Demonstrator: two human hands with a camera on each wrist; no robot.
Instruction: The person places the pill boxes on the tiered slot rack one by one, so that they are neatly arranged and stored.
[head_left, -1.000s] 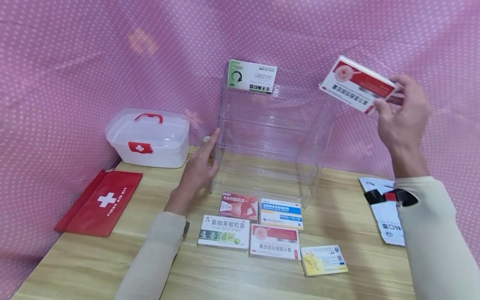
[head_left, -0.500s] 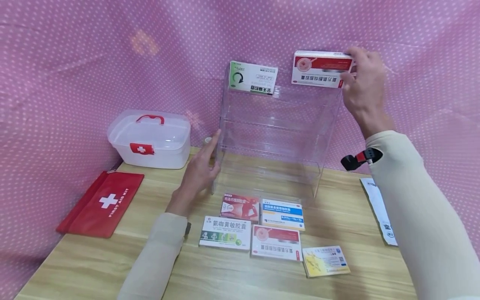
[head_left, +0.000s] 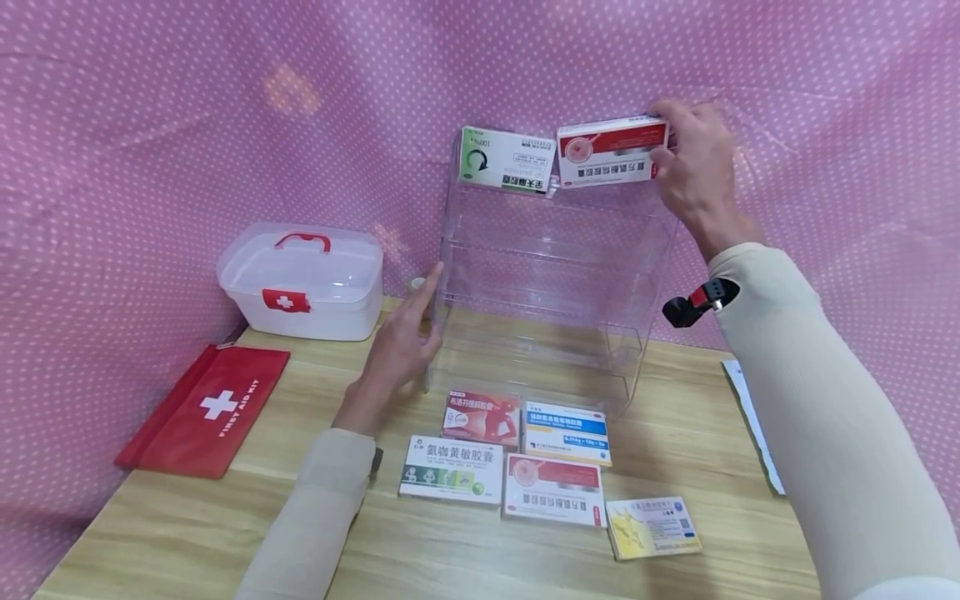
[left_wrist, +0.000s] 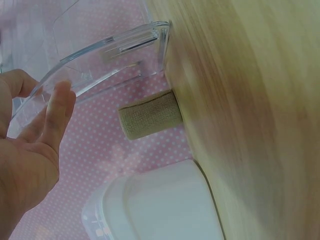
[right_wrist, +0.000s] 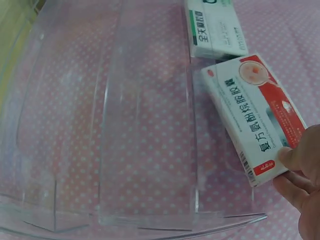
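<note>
My right hand [head_left: 699, 162] pinches a red-and-white medicine box [head_left: 613, 157] by its right end, thumb on the printed front. The box is slightly tilted at the top tier of a clear acrylic rack [head_left: 555, 250]. Beside it on that tier stands a green-and-white medicine box [head_left: 508, 158]; in the right wrist view the near corner of the red-and-white box [right_wrist: 255, 120] lies close to the green-and-white one [right_wrist: 215, 30]. My left hand [head_left: 401, 342] rests against the rack's left side, fingers extended along the clear panel [left_wrist: 115, 45].
Several medicine boxes, including a blue-and-white one [head_left: 566, 433] and a yellow one [head_left: 654, 528], lie before the rack. A first-aid case [head_left: 330, 308] and red pouch [head_left: 202, 417] sit left. A tan bandage roll [left_wrist: 151, 114] stands beside the rack. My right sleeve partly covers a white packet [head_left: 753, 429].
My right hand has carried the red-and-white box leftward from the right, onto the rack's top tier next to the green-and-white box. The left hand has stayed against the rack.
</note>
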